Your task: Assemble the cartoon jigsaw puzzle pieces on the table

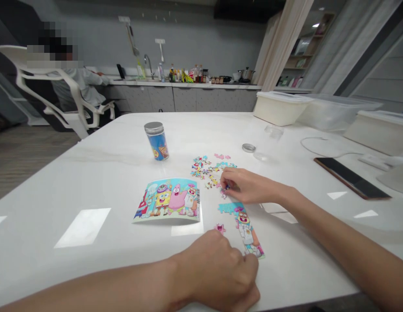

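My left hand (221,273) is curled into a fist on the table at the near end of a partly joined jigsaw puzzle (245,227). Its fingertips are turned under, so anything inside them is hidden. A pink puzzle piece (220,228) with a mouth on it lies just beyond the knuckles. Farther out, my right hand (240,184) pinches at a small puzzle piece (223,194), partly covered by the fingers. Loose puzzle pieces (198,167) are scattered beyond and left of that hand. A slightly curved cartoon picture sheet (169,200) lies to the left.
A lidded picture jar (157,143) stands beyond the sheet. At the right are a metal lid (248,147), a clear jar (269,141) on its side, a phone (351,177) with a cable, and storage boxes (282,108). A person (78,86) sits at the far left.
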`<action>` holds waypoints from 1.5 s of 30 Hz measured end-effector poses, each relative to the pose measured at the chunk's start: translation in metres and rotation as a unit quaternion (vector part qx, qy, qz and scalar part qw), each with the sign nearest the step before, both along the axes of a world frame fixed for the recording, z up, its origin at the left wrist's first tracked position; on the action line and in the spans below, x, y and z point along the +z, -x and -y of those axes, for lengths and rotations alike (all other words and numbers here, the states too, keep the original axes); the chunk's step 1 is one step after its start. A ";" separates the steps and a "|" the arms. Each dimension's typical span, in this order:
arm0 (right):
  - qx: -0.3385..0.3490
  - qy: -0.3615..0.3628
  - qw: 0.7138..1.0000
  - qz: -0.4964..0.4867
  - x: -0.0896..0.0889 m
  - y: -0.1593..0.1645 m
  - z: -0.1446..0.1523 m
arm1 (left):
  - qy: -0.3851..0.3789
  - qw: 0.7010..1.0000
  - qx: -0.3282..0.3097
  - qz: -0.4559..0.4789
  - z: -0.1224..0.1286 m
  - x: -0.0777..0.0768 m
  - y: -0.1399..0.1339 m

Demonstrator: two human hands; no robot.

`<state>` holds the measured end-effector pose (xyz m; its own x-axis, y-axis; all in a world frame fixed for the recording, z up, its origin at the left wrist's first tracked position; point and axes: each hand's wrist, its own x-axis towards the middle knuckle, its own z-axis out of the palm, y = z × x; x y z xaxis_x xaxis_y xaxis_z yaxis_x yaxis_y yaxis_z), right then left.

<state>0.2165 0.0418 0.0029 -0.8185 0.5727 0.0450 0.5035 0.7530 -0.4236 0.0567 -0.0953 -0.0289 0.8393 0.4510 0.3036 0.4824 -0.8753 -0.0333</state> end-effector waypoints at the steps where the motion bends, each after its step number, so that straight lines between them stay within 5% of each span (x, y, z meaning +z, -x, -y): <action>1: -0.001 -0.001 1.000 0.002 0.000 0.000 0.000 | 0.006 1.000 0.008 -0.002 0.000 0.001 -0.001; 32: -0.017 -0.013 1.000 0.016 0.000 0.003 0.003 | 0.068 0.994 0.032 -0.075 -0.004 0.014 -0.002; 38: -0.029 0.036 0.999 -0.008 0.003 0.003 0.003 | 0.035 0.997 0.018 -0.073 -0.004 0.012 0.000; 45: 0.011 0.147 0.988 -0.039 0.014 0.000 0.003 | -0.114 0.991 -0.018 -0.067 0.004 0.012 0.003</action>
<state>0.2167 0.0388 0.0167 -0.8310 0.5533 -0.0571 0.4458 0.6011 -0.6633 0.0535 -0.0989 -0.0164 0.8933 0.3526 0.2788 0.4289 -0.8541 -0.2940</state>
